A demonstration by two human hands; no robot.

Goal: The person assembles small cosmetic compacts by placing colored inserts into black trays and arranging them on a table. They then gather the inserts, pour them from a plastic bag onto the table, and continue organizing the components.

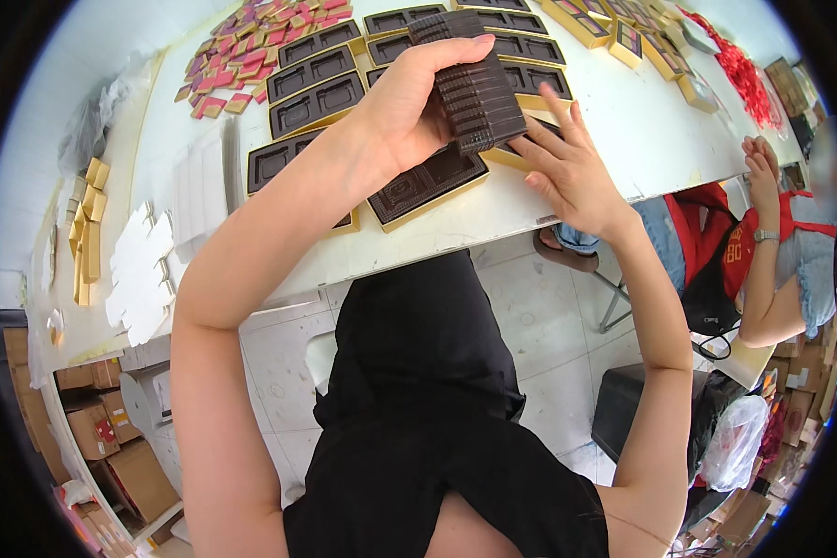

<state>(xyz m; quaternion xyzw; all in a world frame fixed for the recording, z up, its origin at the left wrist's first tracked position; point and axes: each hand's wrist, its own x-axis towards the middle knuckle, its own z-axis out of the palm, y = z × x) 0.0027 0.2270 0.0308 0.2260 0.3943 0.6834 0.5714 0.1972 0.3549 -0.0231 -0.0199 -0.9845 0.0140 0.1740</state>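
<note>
A stack of nested dark brown plastic tray inserts (482, 100) is gripped by my left hand (407, 104), thumb across its face, above the rows of boxes. To the right of the stack, my right hand (572, 177) has its fingers spread, the fingertips over a gold-sided box (507, 156) that the stack partly hides. Whether those fingertips touch its insert I cannot tell. Just below the stack sits another gold-sided box (432, 186) with a dark insert in it. More such boxes (316, 102) stand in rows farther back, with dark inserts in them.
Small pink and gold boxes (251, 51) are heaped at the far left. White folded card pieces (144, 270) and gold boxes (88, 232) lie on the left side. Red shredded filler (739, 70) is at the far right, near another person's hands (763, 167). The table's front edge (372, 270) crosses before me.
</note>
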